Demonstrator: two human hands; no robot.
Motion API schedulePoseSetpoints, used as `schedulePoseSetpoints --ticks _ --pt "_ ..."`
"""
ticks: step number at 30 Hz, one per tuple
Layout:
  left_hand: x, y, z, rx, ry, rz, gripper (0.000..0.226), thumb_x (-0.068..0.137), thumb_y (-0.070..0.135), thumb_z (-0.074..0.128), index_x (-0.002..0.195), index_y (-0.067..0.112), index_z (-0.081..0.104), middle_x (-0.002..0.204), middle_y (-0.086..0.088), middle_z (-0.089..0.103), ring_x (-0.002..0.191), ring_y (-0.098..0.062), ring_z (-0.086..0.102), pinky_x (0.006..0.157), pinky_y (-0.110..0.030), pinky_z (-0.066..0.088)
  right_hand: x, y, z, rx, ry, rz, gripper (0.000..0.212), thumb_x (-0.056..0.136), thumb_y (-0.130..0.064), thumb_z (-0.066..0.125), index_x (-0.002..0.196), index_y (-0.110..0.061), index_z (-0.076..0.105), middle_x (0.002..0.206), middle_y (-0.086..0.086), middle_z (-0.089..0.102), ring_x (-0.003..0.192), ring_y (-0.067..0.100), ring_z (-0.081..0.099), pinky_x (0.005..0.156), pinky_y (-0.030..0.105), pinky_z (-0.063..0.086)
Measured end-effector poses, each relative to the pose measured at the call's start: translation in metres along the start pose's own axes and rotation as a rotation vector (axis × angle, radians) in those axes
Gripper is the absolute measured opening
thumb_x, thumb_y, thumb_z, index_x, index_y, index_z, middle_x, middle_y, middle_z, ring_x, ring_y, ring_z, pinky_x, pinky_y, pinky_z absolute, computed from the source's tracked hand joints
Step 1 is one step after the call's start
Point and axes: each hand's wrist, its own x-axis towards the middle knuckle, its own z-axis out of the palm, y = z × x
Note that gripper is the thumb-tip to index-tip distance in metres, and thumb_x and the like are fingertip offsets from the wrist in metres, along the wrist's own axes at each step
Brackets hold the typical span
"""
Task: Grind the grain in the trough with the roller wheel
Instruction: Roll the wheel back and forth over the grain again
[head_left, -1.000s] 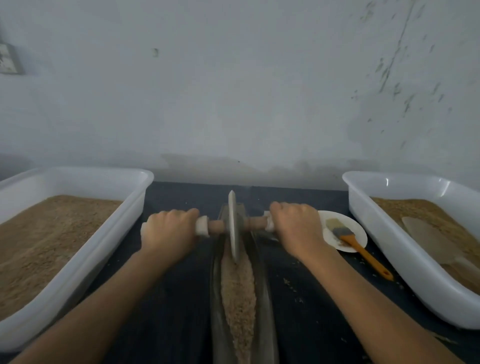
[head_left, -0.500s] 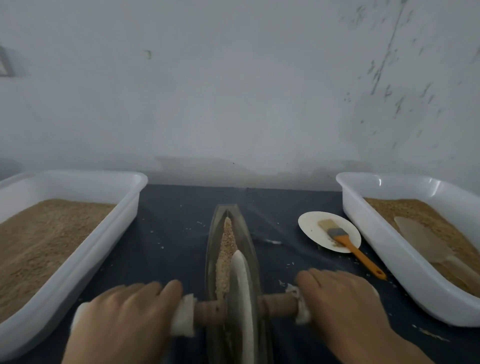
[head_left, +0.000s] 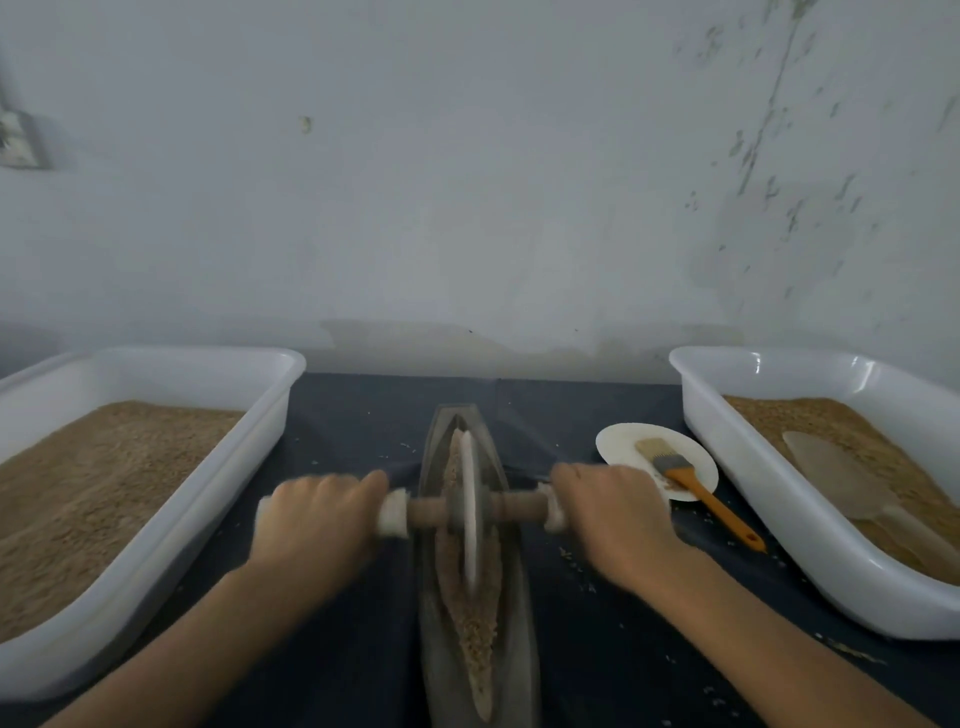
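Head view: the roller wheel (head_left: 470, 512) is stood upright in the trough (head_left: 514, 597) on the table, mid-length, on the grain (head_left: 475, 618); its axle ends are gripped by the left hand (head_left: 317, 525) and right hand (head_left: 613, 519); equal downward pressure should be kept so the disc is not tilted against a wall

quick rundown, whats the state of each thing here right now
roller wheel: upright in the trough, mid-length, blurred
trough: holds a strip of grain
grain: partly crushed, lying along the trough
left hand: grips the left handle
right hand: grips the right handle
left tub: filled with grain
right tub: grain with a scoop lying in it
brush: resting across the plate
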Motion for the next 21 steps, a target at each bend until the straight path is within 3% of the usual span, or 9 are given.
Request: schedulePoseSetpoints --ticks 2,4,7,10,13,17,21 --pt "-0.037 0.005 -0.013 -0.019 0.021 0.090 0.041 0.067 0.048 0.073 0.079 0.039 0.035 0.067 0.015 0.049 0.057 -0.005 0.049 0.053 -0.023 0.029 -0.036 -0.002 -0.018 0.013 0.102 -0.071 0.035 0.056 -0.026 0.083 0.076 -0.022 0.055 0.065 -0.003 0.059 0.053 0.016 0.056 0.046 0.031 0.043" --pt "-0.060 0.007 -0.024 -0.071 0.051 0.153 0.051 0.047 0.049 0.083 0.069 0.038 0.038 0.055 0.013 0.044 0.046 -0.005 0.048 0.047 -0.021 0.018 -0.060 -0.006 -0.029 0.016 0.214 -0.133 0.043 0.034 -0.019 0.087 0.061 -0.021 0.054 0.050 -0.004 0.050 0.039 0.013 0.046 0.038 0.027 0.036" --pt "-0.059 0.005 -0.018 -0.018 -0.025 0.113 0.041 0.063 0.060 0.071 0.071 0.041 0.036 0.061 0.014 0.045 0.054 -0.003 0.046 0.049 -0.018 0.019 -0.060 -0.008 -0.025 -0.006 0.196 -0.107 0.046 0.027 -0.018 0.087 0.058 -0.022 0.053 0.048 -0.005 0.048 0.037 0.013 0.043 0.037 0.026 0.034" --pt "-0.022 0.003 -0.004 0.028 -0.024 0.000 0.028 0.081 0.057 0.058 0.083 0.041 0.034 0.070 0.016 0.046 0.061 -0.001 0.043 0.054 -0.019 0.028 -0.019 -0.005 -0.006 -0.018 0.081 -0.036 0.045 0.039 -0.027 0.090 0.067 -0.024 0.055 0.056 -0.005 0.056 0.044 0.012 0.051 0.040 0.026 0.033" --pt "0.031 0.000 0.011 0.051 0.020 -0.050 0.028 0.083 0.048 0.062 0.084 0.038 0.036 0.069 0.014 0.045 0.060 -0.003 0.046 0.055 -0.024 0.034 0.034 0.003 0.014 -0.025 0.071 0.053 0.023 0.078 -0.028 0.072 0.089 -0.022 0.053 0.084 -0.002 0.065 0.070 0.019 0.061 0.056 0.032 0.039" --pt "0.063 -0.004 0.010 0.057 0.058 -0.070 0.018 0.085 0.043 0.058 0.083 0.032 0.044 0.070 0.011 0.050 0.064 -0.014 0.054 0.057 -0.029 0.036 0.065 0.003 0.018 -0.055 0.105 0.079 0.024 0.079 -0.032 0.070 0.092 -0.020 0.055 0.085 0.000 0.066 0.071 0.023 0.061 0.057 0.031 0.032" --pt "0.013 0.001 0.003 -0.009 -0.021 -0.029 0.022 0.086 0.050 0.057 0.085 0.037 0.038 0.074 0.014 0.050 0.066 -0.006 0.050 0.061 -0.025 0.039 0.021 -0.001 0.001 0.014 0.007 0.010 0.019 0.083 -0.027 0.065 0.096 -0.022 0.051 0.092 -0.002 0.064 0.078 0.020 0.060 0.063 0.031 0.041"
